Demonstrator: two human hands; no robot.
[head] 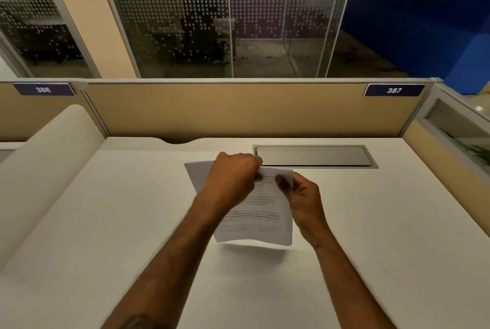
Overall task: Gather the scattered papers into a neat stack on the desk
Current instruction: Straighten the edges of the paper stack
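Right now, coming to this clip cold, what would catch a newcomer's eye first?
Two bare forearms reach to mid-desk, where the left hand and right hand both grip a small sheaf of printed papers near its far edge, its near edge lifted off the white desk and casting a shadow. Just behind lies a grey cable-tray lid, and the partition above carries the number plate 387 at right.

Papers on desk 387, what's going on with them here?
A person holds a small bundle of printed papers in both hands above the white desk. The left hand grips the far edge from above and the right hand pinches the right side. The near edge is lifted, casting a shadow, so the bundle is not laid down yet. No other loose sheets show on the desk.
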